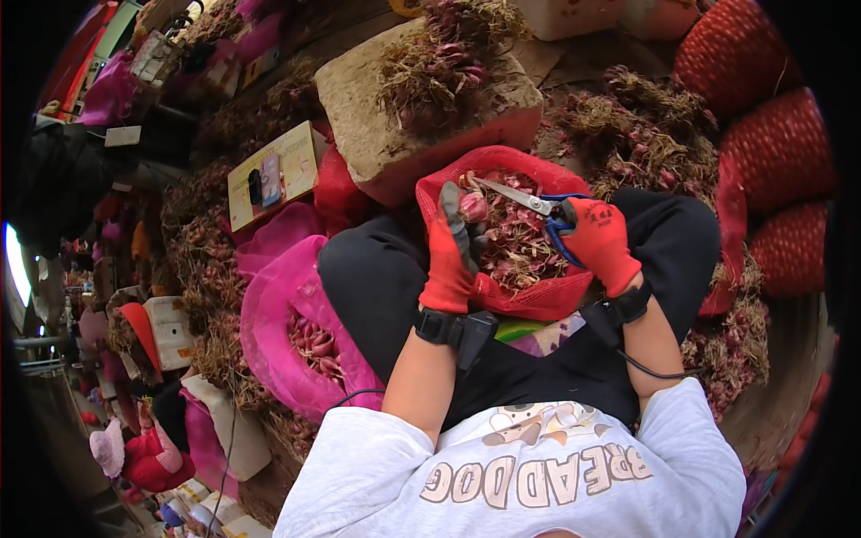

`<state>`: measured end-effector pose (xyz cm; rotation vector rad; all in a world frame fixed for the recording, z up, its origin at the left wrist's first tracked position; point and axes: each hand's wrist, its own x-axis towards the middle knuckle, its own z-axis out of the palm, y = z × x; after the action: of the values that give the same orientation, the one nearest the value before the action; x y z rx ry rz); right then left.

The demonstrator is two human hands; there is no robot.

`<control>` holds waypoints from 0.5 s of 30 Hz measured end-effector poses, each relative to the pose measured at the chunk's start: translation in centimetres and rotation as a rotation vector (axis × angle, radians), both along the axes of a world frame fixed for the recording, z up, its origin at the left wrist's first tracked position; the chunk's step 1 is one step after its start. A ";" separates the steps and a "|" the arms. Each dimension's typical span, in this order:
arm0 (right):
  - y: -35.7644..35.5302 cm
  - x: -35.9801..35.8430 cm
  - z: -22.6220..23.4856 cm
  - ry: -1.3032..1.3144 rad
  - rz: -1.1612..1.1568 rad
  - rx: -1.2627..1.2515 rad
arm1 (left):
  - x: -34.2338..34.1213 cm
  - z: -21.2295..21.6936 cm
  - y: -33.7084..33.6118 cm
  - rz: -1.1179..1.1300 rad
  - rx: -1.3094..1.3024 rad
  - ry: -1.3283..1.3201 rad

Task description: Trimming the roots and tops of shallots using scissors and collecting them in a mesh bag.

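My left hand (451, 247), in a red glove with a grey palm, is closed round a pinkish shallot bulb (473, 207) above a red mesh bag (525, 309). In my right hand (594, 240), also gloved in red, is a pair of scissors (525, 197) with blue handles. Their blades point left, the tips close to the top of the bulb. Trimmings and loose papery skins (516, 255) fill the red bag, which lies open between my legs. The fingers of my left hand partly hide the bulb.
At my left sits a pink mesh bag (260, 345) with several trimmed shallots (314, 345). Ahead, a pale foam block (359, 117) bears a bunch of dried shallots (430, 85). A box (300, 161) with a phone on it stands left. Full red sacks (776, 152) line the right.
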<state>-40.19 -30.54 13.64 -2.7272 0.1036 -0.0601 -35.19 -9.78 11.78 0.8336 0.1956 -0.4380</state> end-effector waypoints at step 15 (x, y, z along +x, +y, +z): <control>3.0 1.6 0.9 -0.268 0.435 0.180 | -2.0 -2.8 -1.2 -0.197 0.451 -0.400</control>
<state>-38.64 -27.59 14.49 -2.4743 -0.5313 -0.2743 -37.18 -10.99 9.03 1.3713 -0.1684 -0.4071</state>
